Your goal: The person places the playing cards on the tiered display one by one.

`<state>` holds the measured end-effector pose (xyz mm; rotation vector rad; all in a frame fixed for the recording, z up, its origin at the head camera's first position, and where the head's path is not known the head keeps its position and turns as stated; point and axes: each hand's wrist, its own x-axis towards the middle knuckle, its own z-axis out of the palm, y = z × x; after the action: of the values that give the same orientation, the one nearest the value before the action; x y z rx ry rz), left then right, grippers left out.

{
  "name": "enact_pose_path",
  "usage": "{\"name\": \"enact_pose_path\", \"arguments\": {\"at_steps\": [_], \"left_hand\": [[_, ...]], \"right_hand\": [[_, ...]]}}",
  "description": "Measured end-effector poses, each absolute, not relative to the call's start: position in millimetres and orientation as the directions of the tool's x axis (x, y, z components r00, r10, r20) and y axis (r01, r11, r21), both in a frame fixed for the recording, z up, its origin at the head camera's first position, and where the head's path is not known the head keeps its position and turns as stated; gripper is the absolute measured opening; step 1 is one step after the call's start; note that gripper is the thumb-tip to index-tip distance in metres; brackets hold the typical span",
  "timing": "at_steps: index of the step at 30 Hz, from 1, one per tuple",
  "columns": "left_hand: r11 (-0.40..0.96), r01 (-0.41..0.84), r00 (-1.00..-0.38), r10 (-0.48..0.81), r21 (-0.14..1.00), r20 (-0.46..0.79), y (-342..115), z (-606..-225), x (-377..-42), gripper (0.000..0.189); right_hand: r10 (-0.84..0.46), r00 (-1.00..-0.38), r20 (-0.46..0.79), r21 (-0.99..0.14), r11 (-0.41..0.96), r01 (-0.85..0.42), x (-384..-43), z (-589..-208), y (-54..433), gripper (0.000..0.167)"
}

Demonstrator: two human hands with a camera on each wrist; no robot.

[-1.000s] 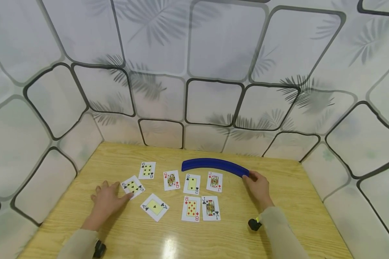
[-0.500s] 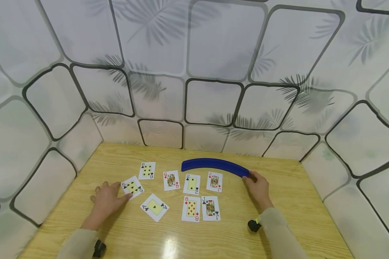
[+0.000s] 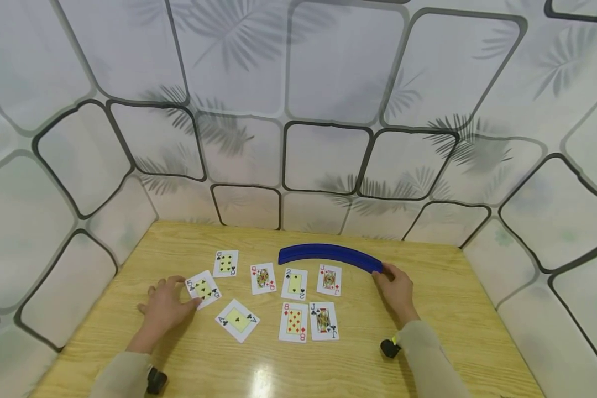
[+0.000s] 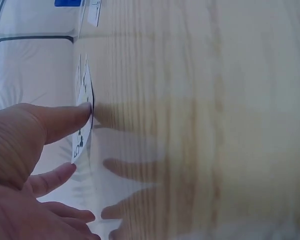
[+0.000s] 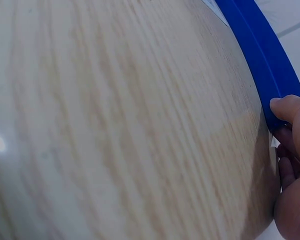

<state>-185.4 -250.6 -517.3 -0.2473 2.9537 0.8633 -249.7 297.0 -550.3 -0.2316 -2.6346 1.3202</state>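
Note:
In the head view, my left hand (image 3: 165,309) is at the five of clubs playing card (image 3: 203,288), which lies face up at the left. The left wrist view has the thumb (image 4: 65,120) on the card and the index fingertip at its corner; the other fingers extend past it. At the far right of the cards, my right hand (image 3: 397,290) grips the right end of a curved blue card holder (image 3: 328,252). Its thumb (image 5: 286,106) lies on the holder in the right wrist view, the other fingers partly hidden behind. No cards stand in the holder.
Face-up cards lie between the hands: six of spades (image 3: 226,263), queen of diamonds (image 3: 262,278), two of spades (image 3: 294,284), jack of diamonds (image 3: 329,279), ace of clubs (image 3: 237,320), eight of diamonds (image 3: 293,322), jack of clubs (image 3: 323,320). Patterned walls (image 3: 328,157) enclose the wooden table (image 3: 368,376).
My left hand has shifted very slightly to the left at the five of clubs. My right hand, the blue card holder and the other cards stay put.

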Motion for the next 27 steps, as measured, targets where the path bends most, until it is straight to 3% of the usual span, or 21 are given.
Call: {"name": "enact_pose_path", "arguments": {"at_steps": [6,13,20,27], "left_hand": [[0.789,-0.194,-0.98,-0.179,0.583,-0.084,-247.8,-517.2,-184.0,0.06],[0.769,-0.161,-0.973,-0.229,0.618,0.031,-246.6,-520.3,-183.0,0.044],[0.664,-0.129,-0.955,-0.284,0.737,0.089,-246.0,-518.8,-183.2,0.037],[0.627,-0.091,-0.943,-0.304,0.773,0.136,-243.5,-515.0,-184.8,0.03]], "right_hand": [[0.207,-0.974,0.091,-0.797,0.602,0.054,-249.9,-551.2,299.5,0.048],[0.216,-0.971,0.099,-0.797,0.602,0.052,-248.6,-550.4,298.2,0.048],[0.22,-0.968,0.119,-0.787,0.615,0.043,-247.8,-550.0,297.6,0.048],[0.209,-0.97,0.126,-0.783,0.621,0.032,-249.5,-551.4,297.3,0.046]]}}
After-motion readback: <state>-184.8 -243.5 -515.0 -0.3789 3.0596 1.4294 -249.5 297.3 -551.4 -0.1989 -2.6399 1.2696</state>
